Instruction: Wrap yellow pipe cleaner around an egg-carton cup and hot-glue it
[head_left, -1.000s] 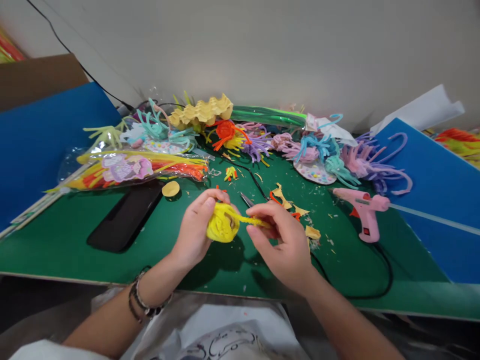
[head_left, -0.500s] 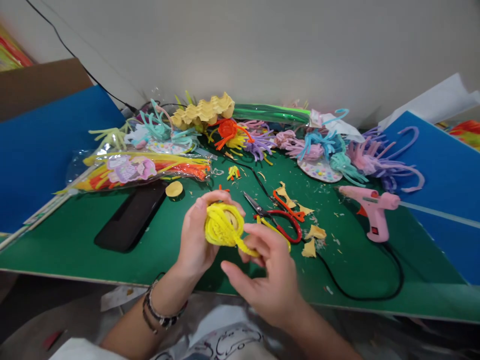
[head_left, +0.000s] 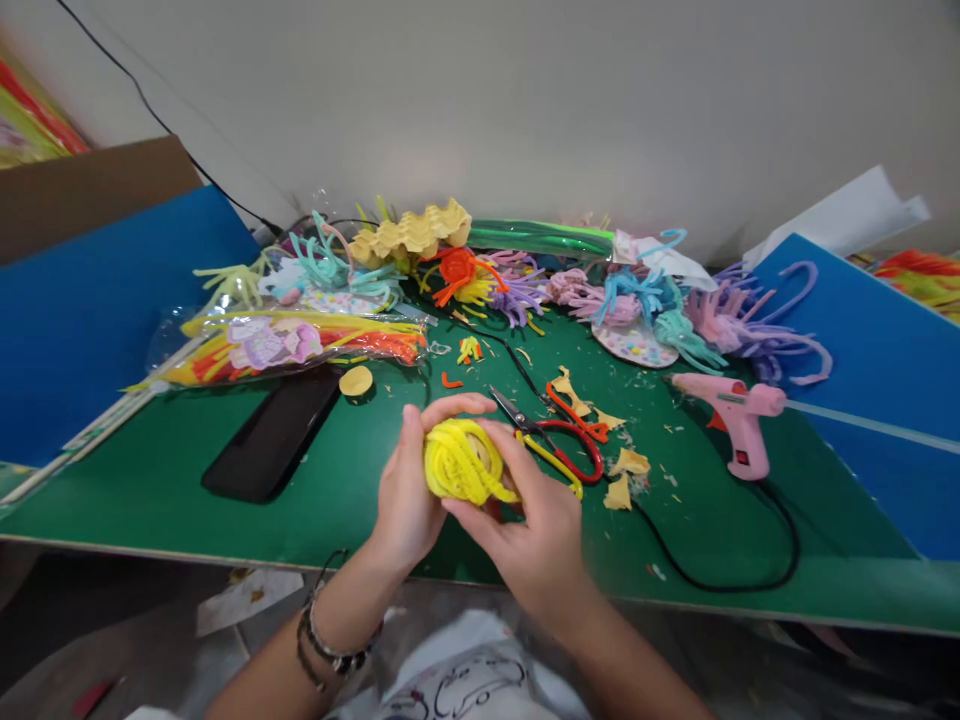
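A coil of yellow pipe cleaner [head_left: 461, 462], wound round a pale cardboard piece, is held up over the table's front half. My left hand [head_left: 411, 490] cups it from the left, fingers wrapped behind it. From the right, my right hand [head_left: 536, 520] closes on the coil, with thumb below and fingers along its side near the loose end. Just beyond my right hand lie red-handled scissors [head_left: 551, 430], a yellow pipe cleaner [head_left: 551, 460] and an orange pipe cleaner [head_left: 574, 412]. A round cardboard disc [head_left: 355, 381] rests to the left.
A black phone [head_left: 274, 435] lies at left under a bag of pipe cleaners [head_left: 300, 345]. At right is a pink glue gun [head_left: 739, 410] with its cord looping forward. Egg carton [head_left: 412, 232] and pipe-cleaner bundles line the back; cardboard scraps [head_left: 630, 463] lie mid-right.
My right hand has moved in from the loose end to grip the coil's right side, its thumb now against it. The coil has shifted slightly right and down, and the camera view has moved a little.
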